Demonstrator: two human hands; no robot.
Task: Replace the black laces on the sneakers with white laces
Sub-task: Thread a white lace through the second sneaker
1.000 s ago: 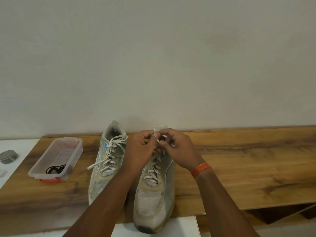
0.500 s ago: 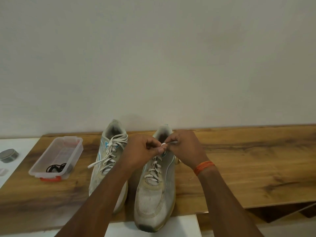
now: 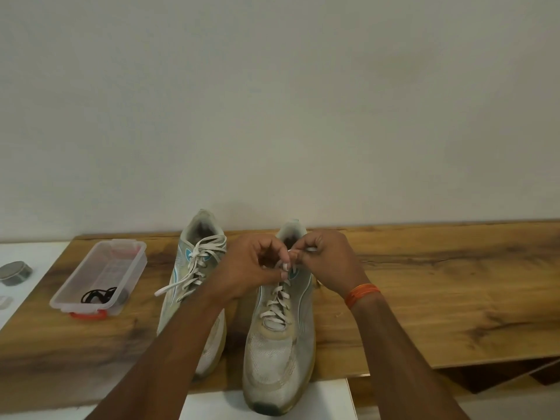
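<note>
Left grip [image 3: 254,268], right grip [image 3: 327,262] curled, fingertips meeting, pinching.

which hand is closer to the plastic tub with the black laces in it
The left. The left hand is over the gap between the two sneakers, with the left sneaker between it and the tub. The right hand is farther off, above the right sneaker.

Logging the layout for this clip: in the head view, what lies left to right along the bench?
Grey tin → plastic box holding black laces → left sneaker → right sneaker, both hands at its laces.
</note>
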